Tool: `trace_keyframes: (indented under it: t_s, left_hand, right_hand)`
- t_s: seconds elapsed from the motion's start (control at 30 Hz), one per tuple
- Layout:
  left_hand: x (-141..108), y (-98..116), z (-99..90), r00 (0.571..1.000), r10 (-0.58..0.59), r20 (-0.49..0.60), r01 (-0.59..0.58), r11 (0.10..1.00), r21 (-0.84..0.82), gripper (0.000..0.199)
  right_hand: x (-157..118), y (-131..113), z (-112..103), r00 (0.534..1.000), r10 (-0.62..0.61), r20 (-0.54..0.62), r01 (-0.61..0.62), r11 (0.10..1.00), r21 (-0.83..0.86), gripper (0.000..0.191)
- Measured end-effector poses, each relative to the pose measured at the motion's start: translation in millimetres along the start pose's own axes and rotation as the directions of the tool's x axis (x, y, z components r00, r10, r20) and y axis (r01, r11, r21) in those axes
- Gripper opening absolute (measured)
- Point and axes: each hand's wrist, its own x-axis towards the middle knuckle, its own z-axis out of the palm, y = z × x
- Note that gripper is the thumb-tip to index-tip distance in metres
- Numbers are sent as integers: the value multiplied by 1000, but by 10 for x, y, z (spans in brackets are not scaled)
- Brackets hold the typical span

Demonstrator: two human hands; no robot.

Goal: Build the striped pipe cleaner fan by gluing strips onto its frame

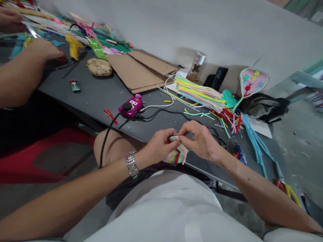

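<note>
A striped piece made of pipe cleaners (pixel 176 155), with red, yellow, green and pale zigzag bands, hangs below my fingers at the table's front edge. My left hand (pixel 161 144), with a metal watch on its wrist, is closed on the upper edge of this piece. From the other side my right hand (pixel 198 137) pinches the same edge, thumb and forefinger almost touching the left fingertips. Both hands hide the top of the piece. A black cable runs on the table just behind the right hand.
A purple power strip (pixel 131 107) with cables lies left of my hands. Behind are bundled pipe cleaners (pixel 200 92) and cardboard (pixel 141 70). To the right are a blue glue gun (pixel 240 153), blue pipe cleaners (pixel 256 144) and scissors (pixel 284 178). Another person's arm (pixel 22 72) reaches in at left.
</note>
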Motion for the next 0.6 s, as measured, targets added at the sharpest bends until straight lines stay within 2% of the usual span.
trace_keyframes:
  t_s: [0.1, 0.27, 0.47, 0.6]
  left_hand:
    - [-20, 3, 17, 997, 52, -53, -49, 997, 66, 21]
    - [-59, 48, 26, 975, 122, -187, -108, 991, 84, 16]
    - [-93, 65, 22, 964, 180, -196, -162, 981, 106, 18]
    - [-86, 46, 16, 972, 136, -191, -122, 989, 81, 20]
  right_hand:
    - [14, -4, 13, 998, 66, 14, -67, 996, 66, 13]
    - [59, -15, -8, 982, 176, 72, -188, 955, 229, 16]
    - [71, 16, 20, 970, 218, 105, -240, 913, 331, 13]
    - [46, 42, 62, 966, 234, 106, -257, 901, 351, 16]
